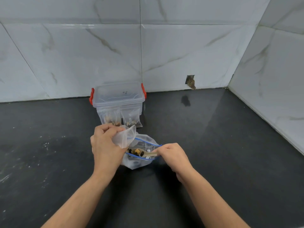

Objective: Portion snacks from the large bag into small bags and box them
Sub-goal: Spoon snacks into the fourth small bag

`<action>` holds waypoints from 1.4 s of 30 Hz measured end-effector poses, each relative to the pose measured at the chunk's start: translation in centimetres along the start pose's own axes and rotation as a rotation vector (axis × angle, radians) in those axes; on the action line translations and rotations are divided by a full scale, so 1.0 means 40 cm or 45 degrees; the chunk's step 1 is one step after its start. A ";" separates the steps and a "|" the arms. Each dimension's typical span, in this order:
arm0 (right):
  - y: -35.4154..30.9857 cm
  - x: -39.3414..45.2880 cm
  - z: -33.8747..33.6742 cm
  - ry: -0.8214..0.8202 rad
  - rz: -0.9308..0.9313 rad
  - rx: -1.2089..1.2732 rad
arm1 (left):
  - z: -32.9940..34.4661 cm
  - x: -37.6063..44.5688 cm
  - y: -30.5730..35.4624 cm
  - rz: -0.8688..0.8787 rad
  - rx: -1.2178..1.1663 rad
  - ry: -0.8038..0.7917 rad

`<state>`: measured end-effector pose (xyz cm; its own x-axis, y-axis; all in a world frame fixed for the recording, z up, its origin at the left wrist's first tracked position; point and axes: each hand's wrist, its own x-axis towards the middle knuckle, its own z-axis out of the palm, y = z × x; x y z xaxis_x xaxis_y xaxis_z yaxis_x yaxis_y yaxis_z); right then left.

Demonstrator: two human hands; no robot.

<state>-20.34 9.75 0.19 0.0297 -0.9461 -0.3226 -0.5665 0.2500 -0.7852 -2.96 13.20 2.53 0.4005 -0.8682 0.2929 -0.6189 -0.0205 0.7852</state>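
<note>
A large clear zip bag (139,162) with a blue seal stands open on the dark counter in front of me. My right hand (172,156) grips the handle of a pale spoon (144,153), whose bowl carries dark and yellow snack pieces over the large bag's mouth. My left hand (105,145) holds a small clear bag (125,137) by its rim, just left of and above the spoon. Behind them stands a clear plastic box (118,97) with red latches and its lid on. Two filled small bags (121,120) lean against its front.
The black counter (213,145) runs back to a marble-tiled wall, which turns a corner at the right. White specks lie on the counter at the left (46,144). A small hole (190,81) shows low in the back wall.
</note>
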 end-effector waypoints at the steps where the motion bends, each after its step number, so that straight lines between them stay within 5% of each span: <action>1: -0.006 -0.006 -0.015 0.001 -0.004 0.046 | -0.002 0.008 -0.003 -0.023 -0.016 -0.003; 8: -0.055 -0.044 -0.111 -0.020 -0.091 0.107 | -0.005 0.038 -0.022 -0.151 -0.136 -0.118; 21: -0.234 -0.111 -0.210 -0.115 -0.280 0.088 | -0.030 0.009 0.001 0.029 -0.060 -0.053; 29: -0.299 -0.106 -0.164 -0.043 -0.427 -0.318 | -0.030 0.005 0.023 0.035 -0.094 0.051; 37: -0.347 -0.170 -0.084 0.196 -1.070 -1.082 | -0.027 0.009 0.029 0.079 -0.038 -0.043; 42: -0.346 -0.187 -0.107 0.271 -1.241 -1.106 | -0.052 0.014 0.034 -0.004 -0.194 -0.032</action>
<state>-16.24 12.48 15.74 0.6391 -0.6955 0.3285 -0.7292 -0.6837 -0.0288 -2.18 13.72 4.89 0.3841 -0.8804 0.2781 -0.5069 0.0507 0.8605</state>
